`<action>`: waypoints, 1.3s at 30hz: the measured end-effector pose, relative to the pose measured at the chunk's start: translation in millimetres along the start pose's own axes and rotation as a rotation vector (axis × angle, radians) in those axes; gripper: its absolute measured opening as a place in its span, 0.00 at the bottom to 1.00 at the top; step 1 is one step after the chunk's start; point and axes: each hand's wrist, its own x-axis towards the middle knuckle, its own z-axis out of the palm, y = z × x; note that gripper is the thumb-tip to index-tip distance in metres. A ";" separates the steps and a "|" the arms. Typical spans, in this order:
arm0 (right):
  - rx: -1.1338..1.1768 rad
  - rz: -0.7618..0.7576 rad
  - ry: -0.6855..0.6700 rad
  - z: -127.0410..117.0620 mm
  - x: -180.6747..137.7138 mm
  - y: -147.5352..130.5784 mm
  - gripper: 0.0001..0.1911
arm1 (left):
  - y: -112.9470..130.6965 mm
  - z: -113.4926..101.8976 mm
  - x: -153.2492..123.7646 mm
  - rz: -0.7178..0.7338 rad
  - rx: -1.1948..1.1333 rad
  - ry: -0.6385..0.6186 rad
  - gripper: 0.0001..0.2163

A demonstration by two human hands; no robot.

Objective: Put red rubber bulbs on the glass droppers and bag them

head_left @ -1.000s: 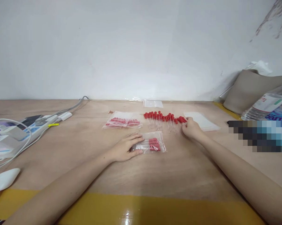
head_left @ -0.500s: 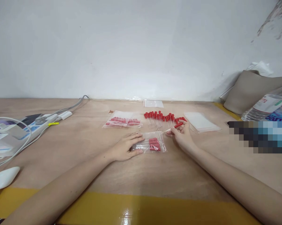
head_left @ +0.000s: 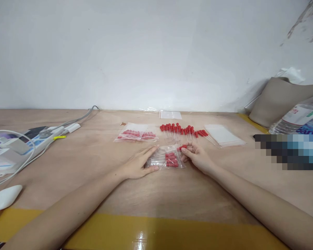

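Observation:
A small clear zip bag [head_left: 168, 157] holding several red-bulbed glass droppers lies in the middle of the wooden table [head_left: 99, 180]. My left hand [head_left: 139, 162] lies flat on the bag's left end, fingers stretched out. My right hand [head_left: 195, 157] is closed in a pinch on one red-bulbed dropper [head_left: 182, 147] at the bag's right edge. Behind them a row of loose droppers [head_left: 182, 131] lies on the table. A filled bag of droppers [head_left: 137, 134] lies to the left of that row.
A stack of clear bags [head_left: 222, 135] lies right of the row, another bag [head_left: 170, 115] by the wall. A power strip with cables [head_left: 41, 137] and white devices [head_left: 3, 198] sit at the left. A water bottle [head_left: 297, 118] and grey pouch [head_left: 278, 95] stand at the right.
My right hand picked one dropper from the right end of the row and carried it back left to the bag's edge. My left hand stayed on the bag.

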 end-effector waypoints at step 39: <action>-0.443 0.198 -0.096 2.6 8.1 -17.3 0.16 | -0.9 0.3 0.5 -0.010 -0.008 0.003 0.32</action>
